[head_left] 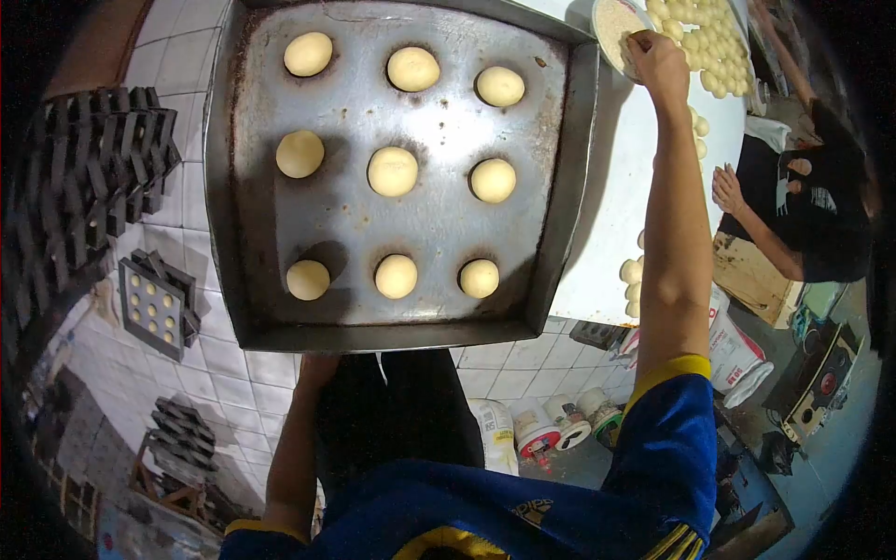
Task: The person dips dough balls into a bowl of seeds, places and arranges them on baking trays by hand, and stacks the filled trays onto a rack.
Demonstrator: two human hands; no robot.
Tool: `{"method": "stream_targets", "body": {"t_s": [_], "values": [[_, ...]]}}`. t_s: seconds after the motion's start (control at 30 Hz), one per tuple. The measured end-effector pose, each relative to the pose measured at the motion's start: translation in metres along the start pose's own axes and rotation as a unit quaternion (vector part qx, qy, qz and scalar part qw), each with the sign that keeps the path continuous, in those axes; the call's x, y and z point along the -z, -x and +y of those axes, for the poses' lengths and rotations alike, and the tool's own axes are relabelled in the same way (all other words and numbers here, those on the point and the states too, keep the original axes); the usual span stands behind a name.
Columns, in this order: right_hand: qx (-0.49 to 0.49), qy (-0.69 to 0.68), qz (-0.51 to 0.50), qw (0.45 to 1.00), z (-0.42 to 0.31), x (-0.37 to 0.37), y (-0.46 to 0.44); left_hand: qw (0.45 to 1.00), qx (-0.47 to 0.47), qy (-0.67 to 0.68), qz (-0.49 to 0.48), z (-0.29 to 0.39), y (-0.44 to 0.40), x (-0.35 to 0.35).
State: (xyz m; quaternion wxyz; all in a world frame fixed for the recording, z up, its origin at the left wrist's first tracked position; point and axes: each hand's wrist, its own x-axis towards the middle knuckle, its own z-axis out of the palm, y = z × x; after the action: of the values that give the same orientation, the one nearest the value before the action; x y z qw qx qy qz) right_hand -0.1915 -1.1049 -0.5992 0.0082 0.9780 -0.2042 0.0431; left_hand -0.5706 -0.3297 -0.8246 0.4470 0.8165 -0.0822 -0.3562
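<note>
Baking tray loaded with nine dough balls; left hand at near edge, right hand at bowl.
Far left: dark stacked trays [93, 177], number not countable; next, a smaller-looking tray [128, 303] low by the tiled floor [201, 271], holding nine pale pieces. Centre: the baking tray [359, 233], directly before the person, containing nine dough balls [393, 172] in three rows of three, all spaced apart. Left hand [320, 368]: at the near rim, fingers hidden by the tray; grip cannot be determined. Right: one bowl [598, 21] of pale granular material on the white desk [597, 238]. Right hand [659, 70]: well apart from the left, fingers curled at the bowl's contents; whether grains are held cannot be determined. Far right: clustered dough balls on the desk, too many to count, and one co-worker's hand [728, 189].
</note>
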Motion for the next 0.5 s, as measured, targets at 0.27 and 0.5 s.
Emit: {"method": "stream_targets", "body": {"t_s": [0.27,0.5], "values": [[0.021,-0.351,0.036,0.935,-0.022,0.038,0.052,0.991,-0.007,-0.122,-0.053,0.071,-0.006,0.028],[0.070,-0.356,-0.072,0.929,-0.150,0.053,0.239,0.997,0.015,-0.077,0.010,0.057,-0.016,0.012]]}}
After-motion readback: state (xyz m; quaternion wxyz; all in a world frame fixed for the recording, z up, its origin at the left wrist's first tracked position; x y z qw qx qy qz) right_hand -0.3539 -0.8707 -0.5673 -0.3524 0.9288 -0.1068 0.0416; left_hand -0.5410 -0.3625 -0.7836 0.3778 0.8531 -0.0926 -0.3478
